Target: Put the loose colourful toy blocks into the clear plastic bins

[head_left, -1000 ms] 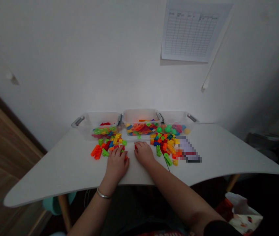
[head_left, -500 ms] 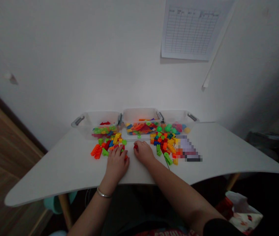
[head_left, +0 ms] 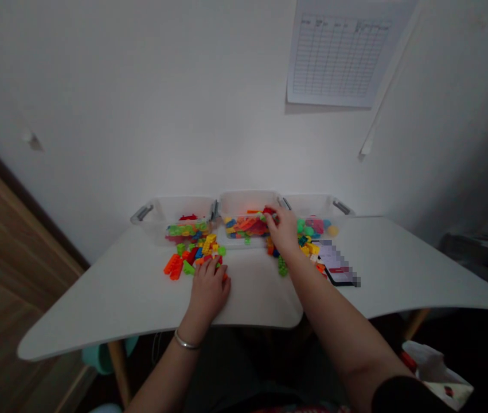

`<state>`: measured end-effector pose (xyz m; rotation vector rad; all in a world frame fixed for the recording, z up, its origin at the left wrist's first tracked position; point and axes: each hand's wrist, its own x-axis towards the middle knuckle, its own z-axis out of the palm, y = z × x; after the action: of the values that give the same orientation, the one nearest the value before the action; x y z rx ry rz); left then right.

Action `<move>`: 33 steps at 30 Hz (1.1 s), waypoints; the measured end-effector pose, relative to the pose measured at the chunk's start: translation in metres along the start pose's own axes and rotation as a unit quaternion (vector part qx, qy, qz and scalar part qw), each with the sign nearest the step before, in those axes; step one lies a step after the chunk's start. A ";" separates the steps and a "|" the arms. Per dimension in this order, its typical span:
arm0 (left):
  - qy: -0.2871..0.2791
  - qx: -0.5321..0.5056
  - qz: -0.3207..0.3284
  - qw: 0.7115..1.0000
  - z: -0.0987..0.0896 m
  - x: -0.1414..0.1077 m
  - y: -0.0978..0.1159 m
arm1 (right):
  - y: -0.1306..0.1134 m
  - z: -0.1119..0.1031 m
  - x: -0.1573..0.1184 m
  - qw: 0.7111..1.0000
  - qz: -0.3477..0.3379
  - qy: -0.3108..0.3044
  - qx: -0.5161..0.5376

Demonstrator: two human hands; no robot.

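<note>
On the white tabletop point(head_left: 381, 264), three clear bins point(head_left: 248, 202)

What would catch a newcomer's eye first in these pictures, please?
The bright plastic building bricks stand out first, scattered on the white table in front of three clear plastic bins. Next comes the right hand, reaching in at the middle bin, while the left hand rests at the loose bricks. High on the wall, a printed grid chart also draws the eye.
</note>
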<state>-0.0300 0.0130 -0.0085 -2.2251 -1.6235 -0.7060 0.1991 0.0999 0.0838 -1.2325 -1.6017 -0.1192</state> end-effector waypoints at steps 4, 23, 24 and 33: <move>-0.003 -0.005 0.002 1.000 0.001 0.000 -0.001 | 0.012 -0.005 0.025 0.994 0.034 -0.022 -0.106; -0.003 -0.007 0.003 1.000 -0.001 0.001 0.000 | 0.037 0.022 0.004 0.998 0.038 -0.012 -0.050; -0.001 -0.005 0.003 1.000 -0.001 0.001 0.000 | 0.035 0.022 -0.001 0.998 0.030 -0.007 -0.047; 0.008 0.001 0.005 1.000 0.001 0.001 0.001 | -0.015 0.033 -0.075 0.996 -0.037 -0.075 -0.005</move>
<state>-0.0291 0.0144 -0.0086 -2.2177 -1.6039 -0.7171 0.1589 0.0649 0.0192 -1.2150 -1.7794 -0.0827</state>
